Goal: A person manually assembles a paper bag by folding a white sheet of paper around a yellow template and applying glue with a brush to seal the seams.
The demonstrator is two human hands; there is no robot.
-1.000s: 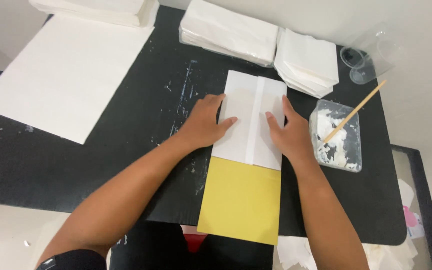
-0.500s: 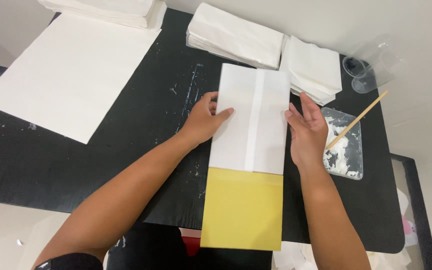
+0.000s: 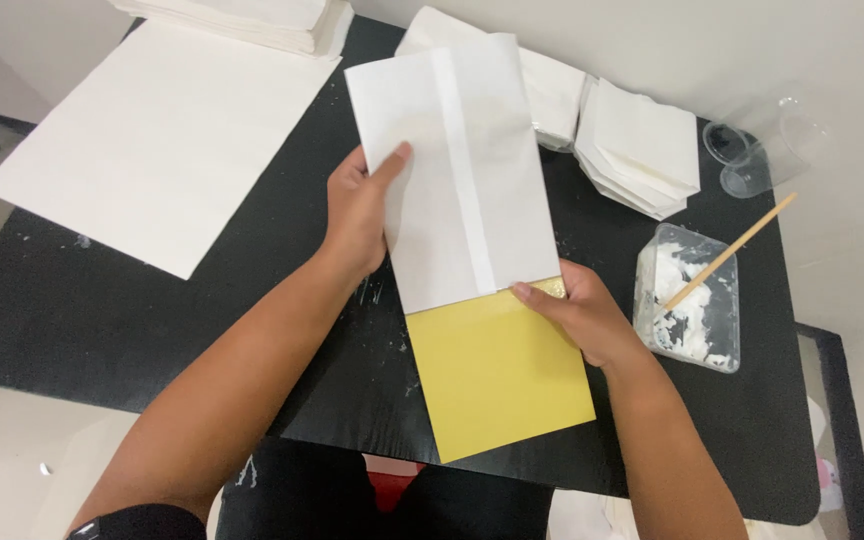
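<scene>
Quickly: two bare hands on one folded white paper sleeve [image 3: 462,170], which sits over one yellow board [image 3: 497,375]. Left hand [image 3: 360,215] grips the sleeve's left edge, thumb on top of the paper, other fingers curled behind it, so closed around the sheet. Right hand [image 3: 580,315] pinches at the sleeve's lower right corner where white meets yellow, thumb on top, fingers tucked under; narrow hold on both layers, as far as can be seen. Sleeve has one lengthwise overlapped seam strip down its middle and is tilted, its top end raised toward the camera. Yellow board sticks out below it, its lower end over the near edge of the black table [image 3: 102,330].

Counts: one large white sheet [image 3: 167,140] flat at the table's left; one stack of white sheets [image 3: 252,20] at its far end, touching it; two piles of folded white paper, pile one [image 3: 557,90] partly hidden behind the sleeve, pile two [image 3: 642,145] just beside it. One clear tub of white paste [image 3: 687,305] at right with one wooden stick [image 3: 732,250] leaning in it. Clear plastic cups [image 3: 752,155] at the far right corner, number hard to tell.
</scene>
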